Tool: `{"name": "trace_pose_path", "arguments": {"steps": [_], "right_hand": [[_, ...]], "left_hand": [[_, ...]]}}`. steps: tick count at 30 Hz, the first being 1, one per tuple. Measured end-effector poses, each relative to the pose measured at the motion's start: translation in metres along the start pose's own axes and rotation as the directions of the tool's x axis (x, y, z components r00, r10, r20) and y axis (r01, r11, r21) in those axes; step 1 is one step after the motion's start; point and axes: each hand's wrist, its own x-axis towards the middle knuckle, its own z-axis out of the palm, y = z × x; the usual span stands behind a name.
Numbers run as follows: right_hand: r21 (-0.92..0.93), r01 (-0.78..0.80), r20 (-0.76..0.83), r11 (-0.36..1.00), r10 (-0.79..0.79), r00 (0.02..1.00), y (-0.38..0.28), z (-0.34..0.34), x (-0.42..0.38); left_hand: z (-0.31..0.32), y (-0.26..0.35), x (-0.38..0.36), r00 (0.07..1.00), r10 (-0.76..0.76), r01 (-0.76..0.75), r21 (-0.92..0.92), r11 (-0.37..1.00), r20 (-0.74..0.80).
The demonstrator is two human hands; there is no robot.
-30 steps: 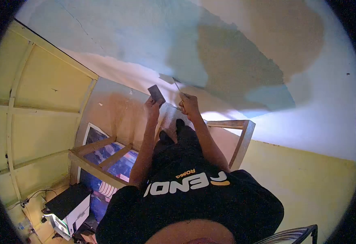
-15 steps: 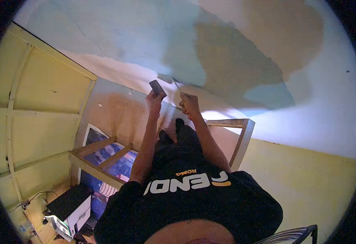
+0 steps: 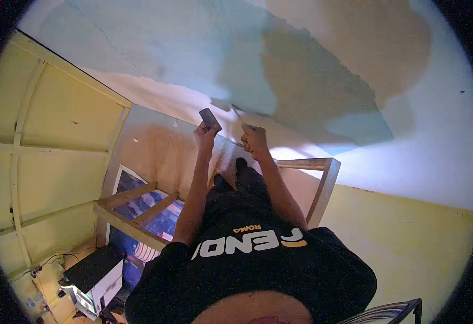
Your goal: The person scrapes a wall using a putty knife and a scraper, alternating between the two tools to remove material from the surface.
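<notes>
In my left hand (image 3: 204, 137), raised towards the wall, is a small dark rectangular flat piece (image 3: 210, 119), gripped at its lower edge. My right hand (image 3: 256, 140) is closed round a thin-handled tool (image 3: 237, 112). The tool's far end meets or nearly meets the lower border of the pale blue area (image 3: 182, 48) on the wall; its exact kind is too small to make out. Both hands are apart from each other.
A wooden frame (image 3: 323, 189) stands to the right, and wooden beams (image 3: 128, 224) cross at lower left. Beneath them are a blue patterned sheet (image 3: 126, 270) and a black-topped white box-like device (image 3: 104, 286). Yellow panelled wall (image 3: 63, 178) lies left.
The view has shifted slightly, so the surroundings sit a little further right. Both hands keep their grips in nearly the same pose.
</notes>
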Motion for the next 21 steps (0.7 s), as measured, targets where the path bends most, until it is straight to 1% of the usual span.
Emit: {"name": "trace_pose_path", "arguments": {"steps": [1,3,6,9,10,12,13,15,16,18,19,21], "right_hand": [[0.001,0.02,0.0,1.0,-0.02,1.0,0.003,0.0,-0.002],[0.012,0.066,0.005,0.998,-0.066,0.998,0.004,0.005,-0.009],[0.072,-0.017,0.01,0.997,0.016,1.0,-0.01,-0.006,-0.02],[0.014,0.061,0.049,0.998,-0.061,0.997,0.001,0.008,-0.003],[-0.111,0.12,0.02,0.986,-0.119,0.993,0.004,0.007,-0.004],[-0.363,0.233,-0.009,0.902,-0.254,0.967,0.004,0.001,-0.004],[-0.455,0.278,0.033,0.846,-0.296,0.955,0.012,-0.013,0.002],[-0.618,0.368,0.135,0.695,-0.367,0.92,0.025,-0.042,0.013],[-0.622,0.476,0.177,0.622,-0.481,0.859,0.032,-0.05,0.012],[-0.611,0.659,0.269,0.439,-0.667,0.695,0.05,-0.062,0.003],[-0.651,0.597,0.259,0.469,-0.602,0.755,0.048,-0.06,-0.008],[-0.726,0.464,0.228,0.507,-0.46,0.858,0.045,-0.053,-0.028]], "left_hand": [[-0.001,-0.004,0.002,1.0,-0.017,0.018,0.028,0.999,-0.007],[-0.004,-0.007,0.001,1.0,0.007,-0.008,0.033,0.999,0.007],[-0.005,-0.003,0.001,1.0,0.015,-0.015,0.02,1.0,0.006],[-0.004,-0.005,-0.002,1.0,0.011,-0.011,0.022,1.0,0.021],[-0.006,-0.004,-0.001,0.999,0.019,-0.02,0.027,0.999,0.027],[-0.008,-0.002,0.002,1.0,-0.011,0.01,0.073,0.997,0.012],[-0.01,-0.009,0.002,1.0,-0.031,0.03,0.091,0.995,0.003],[-0.013,-0.026,0.009,1.0,-0.014,0.014,-0.008,1.0,0.015],[-0.013,-0.027,0.01,1.0,-0.007,0.008,-0.059,0.998,0.017],[-0.013,-0.024,0.008,0.999,-0.032,0.032,0.051,0.998,-0.005],[-0.014,-0.024,0.007,0.999,-0.048,0.049,0.103,0.993,-0.02],[-0.015,-0.025,0.008,0.998,-0.051,0.054,0.102,0.993,-0.032]]}}
